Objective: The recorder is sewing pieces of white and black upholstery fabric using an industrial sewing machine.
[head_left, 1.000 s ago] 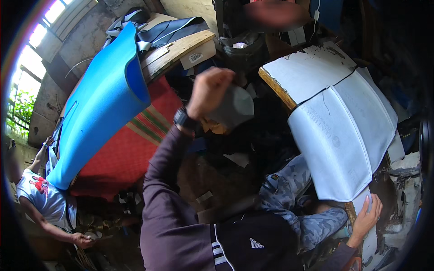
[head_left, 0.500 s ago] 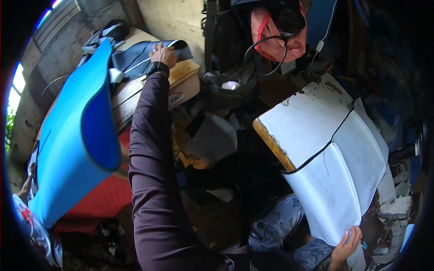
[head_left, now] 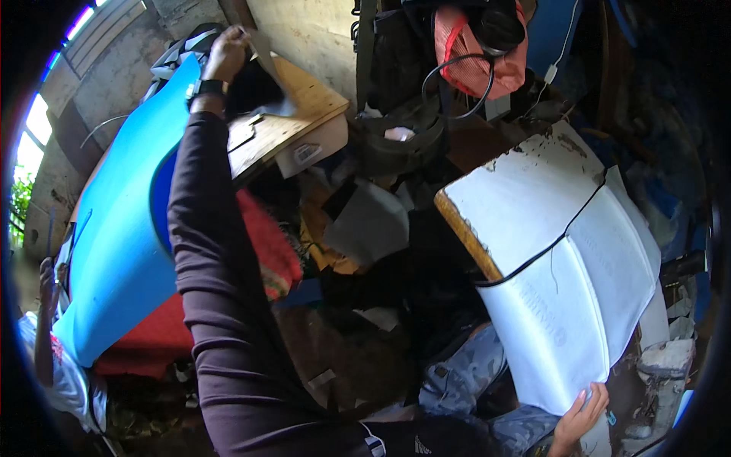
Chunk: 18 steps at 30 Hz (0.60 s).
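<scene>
Stretched toward the upper left, my left hand (head_left: 226, 55) is closed, its fingertips pinching the edge of a dark flexible sheet (head_left: 263, 85). The sheet hangs curled over a wooden board (head_left: 308, 103). Just beside that forearm, a big bright-blue flexible sheet (head_left: 122, 221) stands curved. At the lower right, my right hand (head_left: 582, 417) grips the bottom edge of a white sheet (head_left: 544, 327) with faint print, fingers over its front and thumb side hidden. The white sheet is strapped by a black cord (head_left: 544, 257) onto a worn white board (head_left: 525, 183) with a chipped wooden edge.
A red cloth (head_left: 148, 335) lies under the blue sheet. Part of another person's arm (head_left: 44, 327) shows at the far left. A pink bag (head_left: 487, 68) and looped black cable hang at the top. Paper scraps (head_left: 369, 221) and a dark bucket-like container (head_left: 403, 148) fill the middle.
My left hand has risen and moved left, pulling the dark sheet up off the wooden board, which shows more now. My right hand stays on the white sheet.
</scene>
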Available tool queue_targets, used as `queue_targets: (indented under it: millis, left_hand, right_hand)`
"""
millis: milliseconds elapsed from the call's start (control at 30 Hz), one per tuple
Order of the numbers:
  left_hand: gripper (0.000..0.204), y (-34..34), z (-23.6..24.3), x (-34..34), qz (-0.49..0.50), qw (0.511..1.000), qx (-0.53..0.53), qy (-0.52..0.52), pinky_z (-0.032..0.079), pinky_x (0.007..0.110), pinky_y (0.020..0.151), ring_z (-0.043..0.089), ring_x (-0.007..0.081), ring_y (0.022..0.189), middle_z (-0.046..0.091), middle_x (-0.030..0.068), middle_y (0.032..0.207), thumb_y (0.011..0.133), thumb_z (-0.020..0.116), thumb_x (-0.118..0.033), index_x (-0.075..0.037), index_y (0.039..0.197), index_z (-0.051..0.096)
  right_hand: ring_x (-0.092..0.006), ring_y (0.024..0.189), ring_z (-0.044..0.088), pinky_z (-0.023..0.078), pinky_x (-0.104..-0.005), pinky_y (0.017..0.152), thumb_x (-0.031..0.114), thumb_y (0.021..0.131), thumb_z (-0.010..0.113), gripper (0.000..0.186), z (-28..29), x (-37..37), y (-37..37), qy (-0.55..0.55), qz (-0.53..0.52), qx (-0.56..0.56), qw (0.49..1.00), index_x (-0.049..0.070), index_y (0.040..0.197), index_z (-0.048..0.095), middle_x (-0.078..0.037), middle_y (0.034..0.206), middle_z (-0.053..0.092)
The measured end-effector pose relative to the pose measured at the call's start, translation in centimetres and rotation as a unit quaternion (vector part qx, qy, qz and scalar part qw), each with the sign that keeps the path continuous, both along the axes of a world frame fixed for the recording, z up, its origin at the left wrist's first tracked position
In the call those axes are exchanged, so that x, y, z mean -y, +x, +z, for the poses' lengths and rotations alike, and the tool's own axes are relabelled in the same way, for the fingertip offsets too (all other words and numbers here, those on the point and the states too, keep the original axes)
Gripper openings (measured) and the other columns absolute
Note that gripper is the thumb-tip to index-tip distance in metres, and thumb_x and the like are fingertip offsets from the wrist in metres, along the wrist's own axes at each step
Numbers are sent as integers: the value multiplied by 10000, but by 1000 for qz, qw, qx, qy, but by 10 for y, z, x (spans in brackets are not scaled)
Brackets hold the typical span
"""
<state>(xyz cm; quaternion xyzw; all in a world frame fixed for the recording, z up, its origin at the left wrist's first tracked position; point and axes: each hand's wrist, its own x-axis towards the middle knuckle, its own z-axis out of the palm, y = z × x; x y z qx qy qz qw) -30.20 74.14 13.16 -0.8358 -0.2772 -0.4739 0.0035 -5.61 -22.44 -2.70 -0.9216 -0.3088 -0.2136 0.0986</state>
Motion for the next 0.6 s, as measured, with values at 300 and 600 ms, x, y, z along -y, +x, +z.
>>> queue_targets:
  millis: [300,600]
  left_hand:
    - [288,-70,188,201,-206,961,179,-52,537,433,991,706,305,1145,753,132,1177,1048,633,-218,-34,1261,694]
    - [344,-50,178,381,-434,864,110,-231,513,425,1056,677,289,1220,725,131,1276,1082,591,-224,-22,1354,651]
  right_hand:
    - [-445,1186,576,445,-541,1037,204,1076,581,313,-9,6,0,39,5,28,999,-87,1183,625,-229,1258,628]
    - [-375,1247,632,475,-469,1100,77,942,760,258,37,-48,-70,305,181,-114,928,-8,1175,692,-180,1298,686]
